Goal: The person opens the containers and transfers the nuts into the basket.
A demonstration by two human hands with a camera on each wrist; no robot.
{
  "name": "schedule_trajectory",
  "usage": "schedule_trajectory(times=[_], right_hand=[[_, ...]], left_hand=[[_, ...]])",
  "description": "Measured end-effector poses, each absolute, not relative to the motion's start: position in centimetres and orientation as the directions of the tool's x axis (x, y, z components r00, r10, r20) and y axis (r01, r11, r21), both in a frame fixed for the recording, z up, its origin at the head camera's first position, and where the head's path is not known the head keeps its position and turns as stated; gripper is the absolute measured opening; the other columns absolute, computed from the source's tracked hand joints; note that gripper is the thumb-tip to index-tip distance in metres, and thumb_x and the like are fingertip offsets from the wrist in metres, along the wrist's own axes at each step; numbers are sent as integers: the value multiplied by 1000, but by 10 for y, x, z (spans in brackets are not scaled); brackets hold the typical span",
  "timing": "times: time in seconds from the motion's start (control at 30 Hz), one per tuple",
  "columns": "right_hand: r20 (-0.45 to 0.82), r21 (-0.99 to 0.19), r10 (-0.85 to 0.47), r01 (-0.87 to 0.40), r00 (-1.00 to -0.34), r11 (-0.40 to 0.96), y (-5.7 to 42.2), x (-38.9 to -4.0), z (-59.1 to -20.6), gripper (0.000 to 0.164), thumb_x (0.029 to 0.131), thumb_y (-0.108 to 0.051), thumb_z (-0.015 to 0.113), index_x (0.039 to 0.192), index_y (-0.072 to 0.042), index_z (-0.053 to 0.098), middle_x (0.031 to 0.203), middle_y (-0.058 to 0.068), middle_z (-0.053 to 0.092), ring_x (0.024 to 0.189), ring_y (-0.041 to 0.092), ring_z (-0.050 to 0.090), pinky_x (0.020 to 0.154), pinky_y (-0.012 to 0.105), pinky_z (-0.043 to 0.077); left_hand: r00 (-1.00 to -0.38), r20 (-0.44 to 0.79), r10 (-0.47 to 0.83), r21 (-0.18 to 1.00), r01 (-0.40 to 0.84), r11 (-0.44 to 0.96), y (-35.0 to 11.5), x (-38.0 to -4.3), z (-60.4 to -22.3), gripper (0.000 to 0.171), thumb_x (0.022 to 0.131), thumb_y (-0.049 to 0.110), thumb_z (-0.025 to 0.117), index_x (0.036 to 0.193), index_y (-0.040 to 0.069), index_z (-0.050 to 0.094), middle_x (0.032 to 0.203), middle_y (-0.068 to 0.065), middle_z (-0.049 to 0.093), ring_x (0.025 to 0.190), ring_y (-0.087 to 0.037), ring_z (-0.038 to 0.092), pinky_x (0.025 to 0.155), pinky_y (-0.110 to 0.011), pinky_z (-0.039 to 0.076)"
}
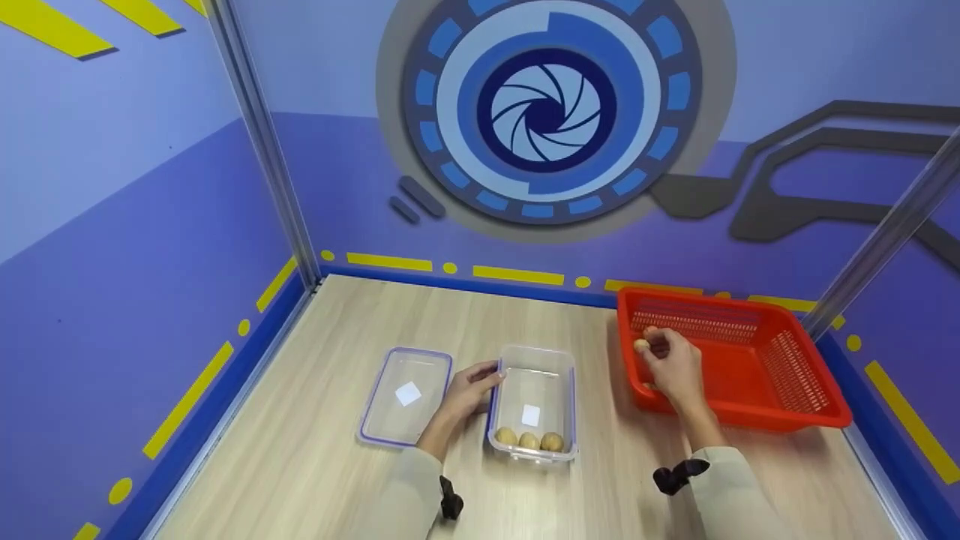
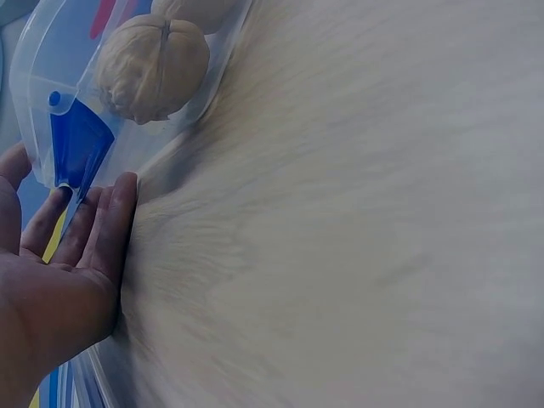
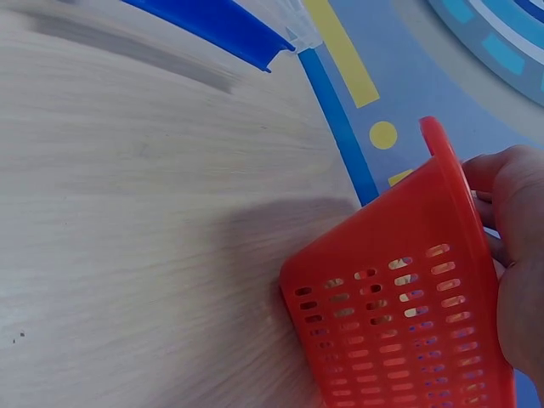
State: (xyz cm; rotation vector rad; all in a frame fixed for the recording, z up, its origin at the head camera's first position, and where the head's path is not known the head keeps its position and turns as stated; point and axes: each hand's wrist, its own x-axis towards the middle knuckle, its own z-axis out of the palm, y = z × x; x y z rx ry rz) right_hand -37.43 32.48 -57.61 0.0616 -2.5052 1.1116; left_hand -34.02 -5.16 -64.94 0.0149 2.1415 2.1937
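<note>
A clear plastic box (image 1: 536,390) with flip-down side latches stands on the table, and three walnuts (image 1: 551,442) lie in a row at its near end. My left hand (image 1: 469,391) rests against the box's left side, thumb over the rim. In the left wrist view its fairly straight fingers (image 2: 110,225) touch the blue latch (image 2: 78,144), below a walnut (image 2: 153,68) seen through the wall. Over the left part of a red basket (image 1: 739,375), my right hand (image 1: 675,367) pinches a walnut (image 1: 641,346). In the right wrist view the basket's wall hides the fingertips.
Left of the box lies its clear lid (image 1: 405,396) with a purple-blue edge and a white label. The slotted red basket stands at the table's back right, close to the printed wall (image 1: 337,165). Walls border the table at left, back and right.
</note>
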Motion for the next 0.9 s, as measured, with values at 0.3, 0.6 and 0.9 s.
schedule_trajectory(times=[0.3, 0.6, 0.9], right_hand=[[389, -697, 129, -200, -912, 689, 326, -373, -576, 24, 93, -13, 84, 112, -3, 74, 102, 14, 77, 95, 31, 73, 81, 23, 56], [373, -697, 124, -189, -920, 692, 325, -375, -575, 23, 94, -14, 83, 113, -4, 74, 103, 13, 77, 96, 28, 73, 80, 14, 50], [338, -720, 124, -172, -933, 672, 327, -374, -576, 27, 95, -13, 81, 118, -1, 73, 109, 17, 76, 101, 32, 72, 94, 48, 58]], left_hand=[[-995, -70, 77, 997, -72, -23, -52, -342, -649, 52, 100, 24, 75, 143, -2, 62, 137, -19, 68, 119, -26, 67, 100, -37, 57], [-996, -60, 63, 998, -61, -9, -53, -339, -649, 53, 100, 25, 76, 143, -2, 62, 141, -22, 65, 130, -36, 62, 112, -45, 49], [-996, -56, 65, 998, -58, -22, -51, -340, -650, 51, 100, 23, 74, 142, -3, 63, 139, -22, 66, 127, -33, 63, 111, -45, 50]])
